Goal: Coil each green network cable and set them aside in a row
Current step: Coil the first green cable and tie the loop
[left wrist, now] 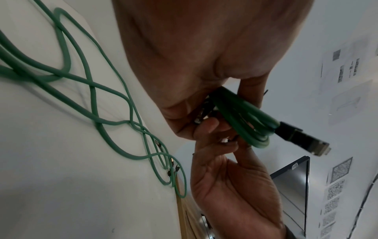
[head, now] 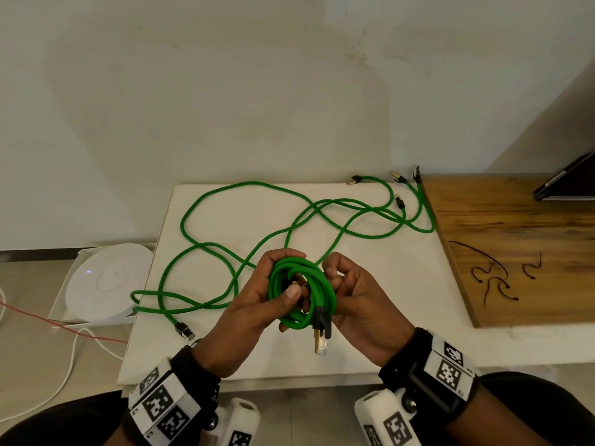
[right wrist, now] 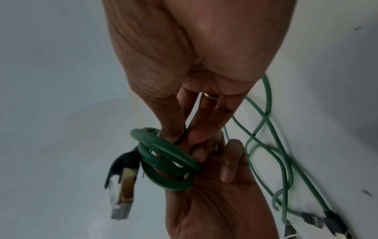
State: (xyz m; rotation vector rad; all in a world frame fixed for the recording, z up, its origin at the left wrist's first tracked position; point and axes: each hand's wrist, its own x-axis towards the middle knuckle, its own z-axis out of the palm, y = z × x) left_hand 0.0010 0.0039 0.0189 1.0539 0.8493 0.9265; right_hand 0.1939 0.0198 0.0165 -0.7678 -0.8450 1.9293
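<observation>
Setting: white board (head: 370,317) laid flat against a pale wall, a wooden panel (head: 515,252) butting its right edge; a round white device (head: 106,281) sits in a box off the left edge.
Item in hand: coiled green cable (head: 301,292), several tight loops, held in the air above the board's near-centre.
Left hand (head: 257,304): fingers curled round the back of the coil, thumb pressed over its front.
Right hand (head: 357,297): fingertips bent in and pinching at the coil's right side, with a thin dark strand between them in the right wrist view; what the strand is cannot be told.
Orientation: the coil faces up toward the person, ring stretched slightly from far to near; its free plug (head: 322,336) hangs from the lower rim, long axis pointing at the board's near edge.
Remaining stock: loose green cables (head: 225,233) sprawl uncoiled from the left edge to the far right corner, crossing one another.
Small parts: dark wire ties (head: 492,278) lie on the wooden panel.
Risk: loops would likely spring apart if the thumb lifts before the coil is secured.
Risk: the dangling plug may snag the loose cables when the coil is set down.
</observation>
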